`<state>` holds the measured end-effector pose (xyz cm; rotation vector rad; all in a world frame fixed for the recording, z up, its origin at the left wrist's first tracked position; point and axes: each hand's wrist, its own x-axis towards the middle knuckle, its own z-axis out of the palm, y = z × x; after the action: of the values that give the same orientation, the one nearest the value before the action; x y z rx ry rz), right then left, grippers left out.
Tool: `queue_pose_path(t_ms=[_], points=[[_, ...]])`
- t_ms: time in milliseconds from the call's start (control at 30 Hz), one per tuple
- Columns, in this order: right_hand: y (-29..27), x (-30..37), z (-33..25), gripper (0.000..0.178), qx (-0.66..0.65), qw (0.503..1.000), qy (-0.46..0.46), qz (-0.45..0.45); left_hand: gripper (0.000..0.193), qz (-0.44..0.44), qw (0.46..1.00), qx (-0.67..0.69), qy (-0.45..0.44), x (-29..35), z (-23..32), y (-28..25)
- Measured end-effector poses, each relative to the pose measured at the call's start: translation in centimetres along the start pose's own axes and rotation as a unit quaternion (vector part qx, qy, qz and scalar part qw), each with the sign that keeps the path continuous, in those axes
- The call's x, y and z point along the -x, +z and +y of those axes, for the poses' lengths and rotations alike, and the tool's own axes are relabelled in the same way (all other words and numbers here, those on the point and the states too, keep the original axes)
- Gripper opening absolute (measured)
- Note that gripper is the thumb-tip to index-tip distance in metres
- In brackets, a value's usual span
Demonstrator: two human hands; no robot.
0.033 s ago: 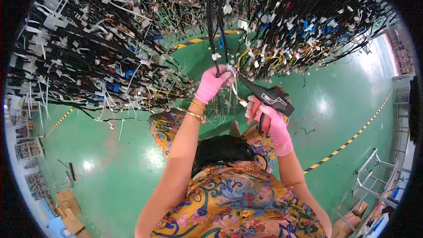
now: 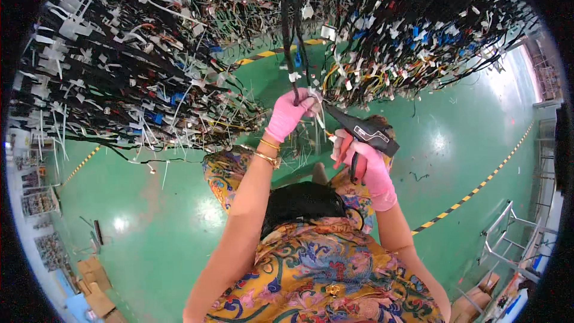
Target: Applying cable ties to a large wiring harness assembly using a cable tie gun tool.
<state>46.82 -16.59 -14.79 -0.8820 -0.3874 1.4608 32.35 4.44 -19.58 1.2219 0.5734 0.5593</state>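
My left hand (image 2: 290, 113), in a pink glove, is closed around a black wire harness (image 2: 286, 30) that hangs down from above. Its thumb and fingertips pinch the harness beside a white cable tie (image 2: 313, 92). In my right hand (image 2: 378, 173), also gloved in pink, is a black cable tie gun (image 2: 366, 131) with a red trigger. The gun's narrow nose points up and left and reaches the tie by my left fingertips. A short branch of wires dangles between the hands, its end partly hidden at my right fingers. Higher on the harness sits a small white connector (image 2: 293, 76).
Dense bundles of hanging harnesses fill the left (image 2: 143, 78) and right (image 2: 418, 36) of the far side. Yellow-black tape (image 2: 472, 194) marks the green floor (image 2: 161, 221). A metal frame (image 2: 508, 236) stands at right; cardboard boxes (image 2: 95, 287) lie at lower left.
The dangling wire end has shifted slightly against my right fingers. Both hands and the cable tie gun stay nearly in place.
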Motion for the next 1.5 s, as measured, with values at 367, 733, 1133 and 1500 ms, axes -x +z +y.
queue_pose_path(t_ms=[367, 733, 1133, 1500], points=[[0.9, 0.4, 2.7, 0.055, -0.260, 0.961, 0.033, -0.082, 0.014, 0.065, 0.997, -0.025, 0.013, 2.9, -0.3, 2.2], [2.7, 2.3, 1.0, 0.047, -0.215, 0.975, 0.041, -0.031, 0.025, 0.064, 0.990, -0.114, 0.051, 3.9, -0.4, 2.5], [3.8, 2.7, 2.6, 0.034, -0.179, 0.984, 0.016, -0.018, 0.024, 0.061, 0.994, -0.070, 0.057, 4.1, -1.0, 2.6], [3.1, 2.9, 2.2, 0.031, -0.146, 0.989, 0.008, -0.025, 0.023, 0.075, 0.969, -0.209, 0.110, 4.0, -1.0, 2.4]])
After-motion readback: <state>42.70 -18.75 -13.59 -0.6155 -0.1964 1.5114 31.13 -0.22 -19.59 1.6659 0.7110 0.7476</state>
